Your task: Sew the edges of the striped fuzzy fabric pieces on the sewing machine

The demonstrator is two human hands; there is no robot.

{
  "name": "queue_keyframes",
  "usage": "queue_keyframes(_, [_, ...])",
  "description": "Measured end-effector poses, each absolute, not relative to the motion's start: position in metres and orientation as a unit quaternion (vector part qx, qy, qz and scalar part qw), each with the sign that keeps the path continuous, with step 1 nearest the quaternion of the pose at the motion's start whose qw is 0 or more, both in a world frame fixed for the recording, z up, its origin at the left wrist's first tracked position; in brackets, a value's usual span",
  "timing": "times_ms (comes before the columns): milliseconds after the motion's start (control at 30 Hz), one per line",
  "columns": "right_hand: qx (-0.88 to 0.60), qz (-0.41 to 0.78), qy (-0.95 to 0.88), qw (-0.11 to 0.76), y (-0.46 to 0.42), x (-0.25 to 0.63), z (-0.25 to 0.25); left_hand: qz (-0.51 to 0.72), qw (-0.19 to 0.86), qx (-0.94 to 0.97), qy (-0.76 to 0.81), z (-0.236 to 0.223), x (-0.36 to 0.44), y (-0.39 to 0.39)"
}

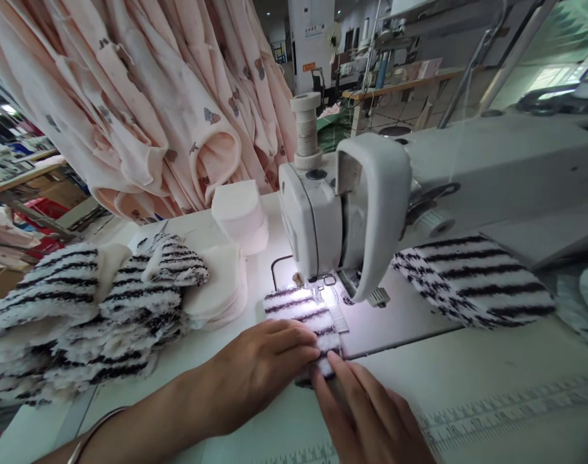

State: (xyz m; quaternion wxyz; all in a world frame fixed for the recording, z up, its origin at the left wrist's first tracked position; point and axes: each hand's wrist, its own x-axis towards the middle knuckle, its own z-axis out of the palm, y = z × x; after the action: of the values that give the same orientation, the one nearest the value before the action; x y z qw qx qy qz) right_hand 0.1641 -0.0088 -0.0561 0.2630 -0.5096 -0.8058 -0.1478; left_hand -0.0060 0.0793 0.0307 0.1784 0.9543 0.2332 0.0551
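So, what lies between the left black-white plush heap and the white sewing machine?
Head view: a low stack and a taller stack of pale, rounded fabric pieces.

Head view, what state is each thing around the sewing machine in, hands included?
Striped piece, laid out flat
Left hand, lying on the piece
Right hand, touching the piece
Machine, lit underneath
White pads, stacked
Pink garments, hanging
Left striped fabric, heaped
Right striped fabric, folded or stacked, can't tell
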Motion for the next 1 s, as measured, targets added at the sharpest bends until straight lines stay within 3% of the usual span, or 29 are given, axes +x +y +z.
queue_keyframes(200, [-0.524,-0.096,-0.792,0.297,0.011,0.158,-0.055,0.097,0.160,0.951,0.245,0.025,-0.008,0.094])
queue_keyframes(767, [-0.444,0.056,-0.841,0.303,0.061,0.197,-0.050,0.070,0.102,0.930,0.347,0.017,-0.007,0.101])
queue_keyframes(1000, [-0.458,0.004,-0.842,0.286,0.071,0.208,-0.048,0.110,0.033,0.935,0.335,0.014,-0.003,0.104])
